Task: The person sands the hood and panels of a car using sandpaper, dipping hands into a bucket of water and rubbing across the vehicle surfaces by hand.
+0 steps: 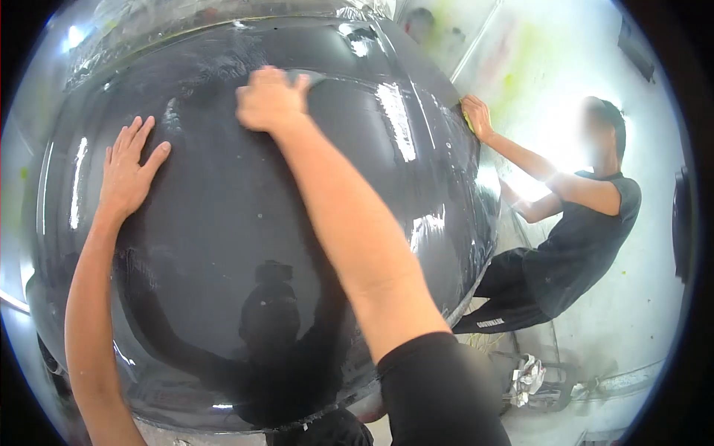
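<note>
A large, glossy dark panel (245, 201), curved like a car's bonnet, fills the middle of the view, with whitish smears on its upper part. On its left side my left hand (132, 169) lies flat with the fingers spread. My right hand (271, 97) is farther up near the smears, its fingers curled and slightly blurred. Whether anything is under my right palm is hidden. Reflections of my head and arms show in the panel's lower half.
At the right, a person (580, 230) in dark clothes leans to the panel's right edge, one hand on a yellow-green item (468, 121). Clear plastic sheeting (156, 30) covers the far end. Crumpled silvery material (526, 379) lies at the lower right.
</note>
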Demonstrator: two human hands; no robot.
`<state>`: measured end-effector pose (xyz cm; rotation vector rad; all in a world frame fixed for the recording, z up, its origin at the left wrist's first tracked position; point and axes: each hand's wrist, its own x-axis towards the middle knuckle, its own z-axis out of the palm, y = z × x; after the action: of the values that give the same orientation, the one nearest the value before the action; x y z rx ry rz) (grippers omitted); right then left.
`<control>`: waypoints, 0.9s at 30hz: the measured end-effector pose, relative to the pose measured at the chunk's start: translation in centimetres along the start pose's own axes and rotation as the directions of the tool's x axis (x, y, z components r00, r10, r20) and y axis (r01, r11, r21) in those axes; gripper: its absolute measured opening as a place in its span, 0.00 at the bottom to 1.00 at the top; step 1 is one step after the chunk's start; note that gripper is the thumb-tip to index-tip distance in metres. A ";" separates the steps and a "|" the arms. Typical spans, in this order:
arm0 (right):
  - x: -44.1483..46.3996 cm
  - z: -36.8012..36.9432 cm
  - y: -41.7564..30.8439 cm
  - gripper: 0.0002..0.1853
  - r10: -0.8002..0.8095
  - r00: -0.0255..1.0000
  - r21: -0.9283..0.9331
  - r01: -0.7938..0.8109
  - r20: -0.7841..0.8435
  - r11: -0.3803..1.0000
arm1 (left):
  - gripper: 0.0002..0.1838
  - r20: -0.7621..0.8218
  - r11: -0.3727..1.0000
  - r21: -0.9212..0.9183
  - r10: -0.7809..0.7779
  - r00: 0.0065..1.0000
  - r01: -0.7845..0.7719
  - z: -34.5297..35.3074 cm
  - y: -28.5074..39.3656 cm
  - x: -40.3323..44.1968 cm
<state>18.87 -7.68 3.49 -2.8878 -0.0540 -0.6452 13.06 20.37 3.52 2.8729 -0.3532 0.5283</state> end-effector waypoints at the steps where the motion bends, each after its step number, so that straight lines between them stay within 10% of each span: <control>1: 0.6 2.0 -0.6 0.24 -0.015 0.995 0.068 0.022 -0.101 0.997 | 0.36 0.001 1.000 0.003 0.008 1.000 -0.008 0.3 0.2 0.1; 4: 1.6 -1.8 1.8 0.23 -0.142 0.990 0.229 0.135 0.014 0.964 | 0.37 -0.016 1.000 0.000 0.011 1.000 -0.011 0.4 -0.5 0.1; 5: 2.6 -1.4 3.7 0.21 -0.199 0.947 0.208 0.254 -0.253 0.945 | 0.38 -0.027 1.000 -0.004 0.011 1.000 -0.012 0.6 -0.5 0.2; 7: 1.4 -5.0 2.9 0.16 0.185 0.960 0.935 0.144 -0.212 0.324 | 0.39 -0.042 1.000 -0.002 0.017 0.999 -0.017 0.7 -0.7 0.1; 8: 1.5 -5.3 2.2 0.16 0.277 0.961 0.904 0.121 -0.003 -0.410 | 0.39 -0.037 1.000 -0.009 0.016 0.999 -0.016 0.6 -0.7 0.0; 10: -0.1 -6.3 -1.2 0.20 0.242 0.959 0.745 0.056 0.144 -0.665 | 0.38 -0.040 0.999 -0.033 0.013 0.999 -0.014 0.5 -0.2 -0.1; 18: -2.2 0.0 -12.6 0.23 -0.172 0.965 0.907 -0.246 0.197 -0.342 | 0.34 -0.060 0.980 -0.084 0.175 0.983 -0.180 0.5 -1.3 0.2; 22: -3.0 1.6 -15.9 0.33 -0.035 0.907 0.757 0.372 -0.421 0.537 | 0.33 0.053 0.967 0.055 0.245 0.968 -0.248 2.2 -3.5 1.0; 23: -2.8 -1.4 -14.3 0.33 -0.173 0.981 0.815 0.175 -0.093 0.552 | 0.33 -0.011 0.972 -0.030 0.234 0.972 -0.234 1.7 -2.2 0.7; 27: -2.7 -1.4 -5.6 0.31 -0.273 0.829 0.352 0.473 -0.489 0.807 | 0.33 -0.058 0.972 -0.155 0.168 0.984 -0.175 -0.9 -0.2 -0.8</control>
<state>15.40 -2.47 4.56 -2.2300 -0.6572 -1.1337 12.08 20.89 4.00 2.6871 -0.6119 0.5643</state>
